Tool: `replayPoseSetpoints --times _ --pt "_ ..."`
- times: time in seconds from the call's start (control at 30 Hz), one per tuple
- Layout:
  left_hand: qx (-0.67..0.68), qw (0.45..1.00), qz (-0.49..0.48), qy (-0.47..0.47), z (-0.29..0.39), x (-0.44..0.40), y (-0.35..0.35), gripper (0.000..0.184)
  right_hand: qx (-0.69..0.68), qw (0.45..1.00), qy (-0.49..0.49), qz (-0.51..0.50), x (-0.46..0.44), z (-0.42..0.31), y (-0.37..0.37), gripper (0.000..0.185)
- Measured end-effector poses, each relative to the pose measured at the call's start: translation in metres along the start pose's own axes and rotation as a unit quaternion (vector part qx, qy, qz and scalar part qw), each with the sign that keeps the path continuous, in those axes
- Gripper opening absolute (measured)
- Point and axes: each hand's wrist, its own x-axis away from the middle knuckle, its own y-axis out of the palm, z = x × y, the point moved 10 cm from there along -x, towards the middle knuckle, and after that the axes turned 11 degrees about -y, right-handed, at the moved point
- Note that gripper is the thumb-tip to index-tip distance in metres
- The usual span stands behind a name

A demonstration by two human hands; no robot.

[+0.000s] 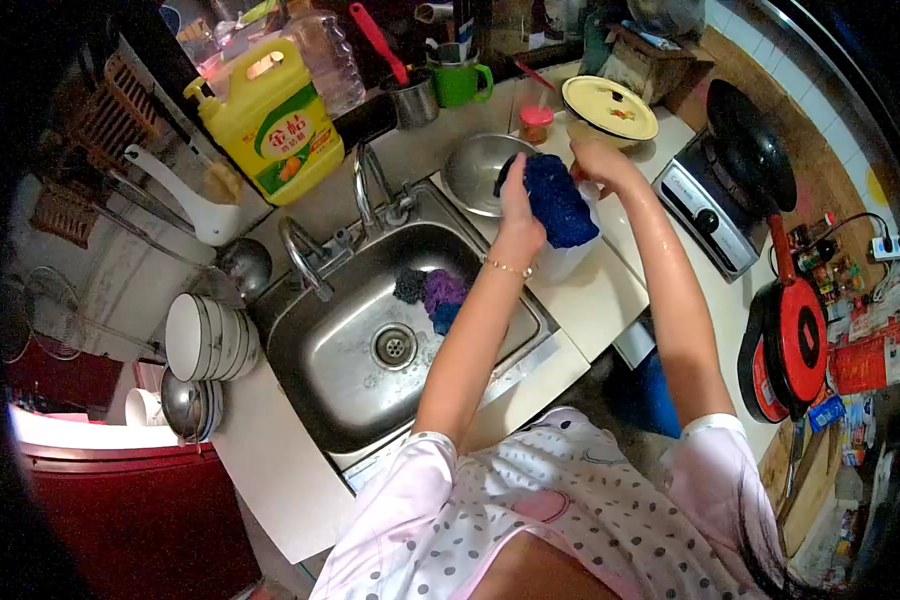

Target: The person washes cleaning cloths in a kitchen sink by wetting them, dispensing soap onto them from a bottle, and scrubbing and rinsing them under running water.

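Note:
A dark blue cloth [560, 203] is bunched over the counter right of the sink. My left hand [518, 205] grips its left side, thumb up along the edge. Beyond its right edge, my right hand [602, 168] is closed, with fingers curled at the top of a pale white object [568, 262] that shows beside and below the cloth. The cloth hides most of that object, so its kind is unclear. Behind my left hand sits a steel bowl [470, 172]. In the steel sink [320, 385] lie a purple scrubber [444, 290], a dark scrubber [410, 285] and a blue one [447, 318].
Two taps [310, 255] rise behind the sink. Stacked bowls [205, 340] stand at its left. A yellow detergent jug [270, 125] is on the back ledge. At right are a lidded yellow pot [610, 108], a stove [708, 215] with a black wok, and a red pan [795, 340].

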Motion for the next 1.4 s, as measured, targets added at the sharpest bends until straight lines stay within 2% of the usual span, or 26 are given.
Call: replayPoseSetpoints --times 0.07,0.13,0.2,0.27,0.3,0.33,0.37,0.4,0.63,0.73,0.8,0.83,0.9,1.0,1.17,1.23,1.27,1.4 --pt "-0.025 0.999 -0.010 -0.017 -0.002 -0.008 0.011 0.033 -0.162 0.977 0.138 0.000 0.013 0.023 0.004 0.030" --pt "-0.107 0.993 -0.034 -0.046 -0.008 -0.010 0.028 0.038 -0.181 0.972 0.148 0.011 0.009 0.034 0.006 0.031" --pt "-0.111 0.991 -0.038 -0.059 -0.008 -0.024 0.029 0.040 -0.206 0.965 0.158 0.021 0.008 0.041 0.007 0.033" --pt "-0.114 0.990 -0.037 -0.072 -0.013 -0.034 0.023 0.041 -0.161 0.975 0.135 0.076 0.006 0.038 -0.007 0.033" --pt "-0.109 0.991 -0.021 -0.079 -0.012 -0.035 0.021 0.039 -0.161 0.975 0.134 0.074 0.003 0.038 -0.006 0.033" --pt "-0.106 0.991 -0.007 -0.084 -0.011 -0.037 0.020 0.036 0.026 0.998 0.049 0.034 -0.008 0.022 -0.009 0.031" --pt "-0.105 0.991 -0.006 -0.083 -0.009 -0.039 0.021 0.036 0.211 0.977 -0.037 -0.007 -0.016 0.005 -0.004 0.030" --pt "-0.110 0.991 0.002 -0.079 -0.007 -0.040 0.019 0.035 0.246 0.965 -0.084 0.033 -0.020 -0.006 -0.006 0.028" --pt "-0.109 0.988 0.047 -0.097 -0.014 -0.040 0.006 0.036 0.250 0.961 -0.089 0.076 -0.008 -0.007 -0.009 0.027" --pt "-0.088 0.994 0.022 -0.066 -0.009 -0.037 0.005 0.036 0.223 0.967 -0.048 0.116 -0.004 -0.006 -0.010 0.026" --pt "-0.085 0.994 0.019 -0.072 -0.011 -0.042 0.003 0.035 0.166 0.972 0.037 0.161 -0.002 0.011 -0.022 0.030" --pt "-0.080 0.994 0.015 -0.077 -0.015 -0.042 0.004 0.034 0.169 0.972 0.039 0.161 -0.005 0.020 -0.023 0.030" --pt "-0.075 0.993 0.020 -0.085 -0.020 -0.041 0.004 0.033 0.247 0.961 -0.077 0.095 -0.019 0.007 -0.013 0.031" --pt "-0.066 0.994 0.036 -0.080 -0.019 -0.040 -0.002 0.029 0.293 0.944 -0.106 0.108 -0.012 -0.006 -0.016 0.028" --pt "-0.048 0.994 0.017 -0.099 -0.028 -0.046 -0.002 0.026 0.319 0.933 -0.112 0.120 -0.013 -0.004 -0.010 0.022" --pt "-0.050 0.996 0.011 -0.070 -0.021 -0.038 0.003 0.025 0.331 0.926 -0.122 0.133 -0.008 -0.014 -0.011 0.021" --pt "-0.057 0.995 0.048 -0.067 -0.020 -0.033 -0.001 0.024 0.297 0.941 -0.114 0.118 -0.007 -0.013 -0.012 0.021" --pt "-0.064 0.994 0.019 -0.084 -0.026 -0.027 0.010 0.025 0.257 0.955 -0.125 0.085 -0.011 -0.007 -0.015 0.022"
